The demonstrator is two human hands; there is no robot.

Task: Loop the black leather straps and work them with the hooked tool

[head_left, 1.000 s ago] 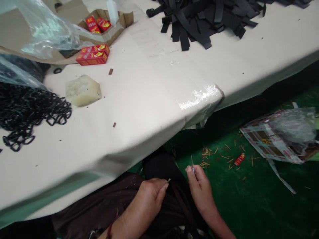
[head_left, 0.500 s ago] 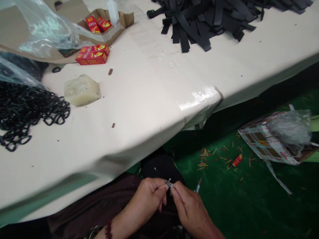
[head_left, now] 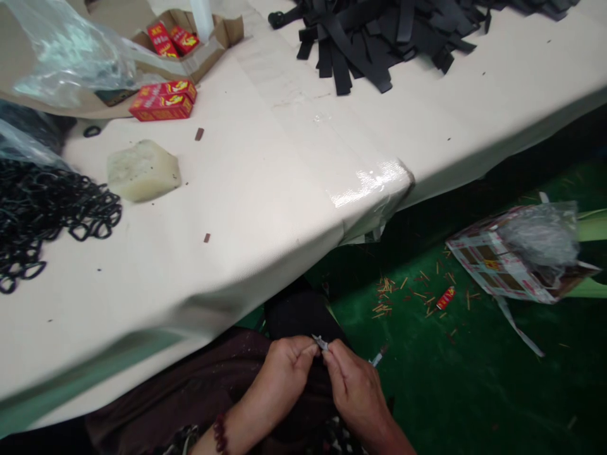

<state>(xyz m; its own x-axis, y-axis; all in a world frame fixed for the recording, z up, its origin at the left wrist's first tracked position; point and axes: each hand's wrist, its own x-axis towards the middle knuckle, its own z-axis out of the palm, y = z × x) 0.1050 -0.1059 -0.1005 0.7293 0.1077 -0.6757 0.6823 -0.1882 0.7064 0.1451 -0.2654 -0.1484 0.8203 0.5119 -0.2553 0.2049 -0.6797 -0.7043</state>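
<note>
Above my dark-clothed lap, my left hand (head_left: 290, 365) and my right hand (head_left: 355, 382) meet with their fingertips almost touching. Between them shows a small grey pointed blade (head_left: 321, 342), gripped by the thumb and fingers of my right hand. The left thumb and forefinger are pinched together at its tip; whatever they hold is too small to make out. Beyond the right hand's knuckles a thin pale stick with a dark end (head_left: 378, 356) shows. I cannot tell if it belongs to the blade or lies on the floor.
A pale table (head_left: 265, 208) carries black rings (head_left: 52, 202), a yellowish block (head_left: 143, 170), red boxes (head_left: 164, 101), an open carton (head_left: 220, 54) and black straps (head_left: 374, 38). On the green floor lie scattered slivers (head_left: 385, 291), a red packet (head_left: 446, 297) and a box with plastic (head_left: 502, 262).
The view has shifted slightly, so the table things sit a little further left. The blade's tip now points up and left between the fingers. Both hands keep their pinch.
</note>
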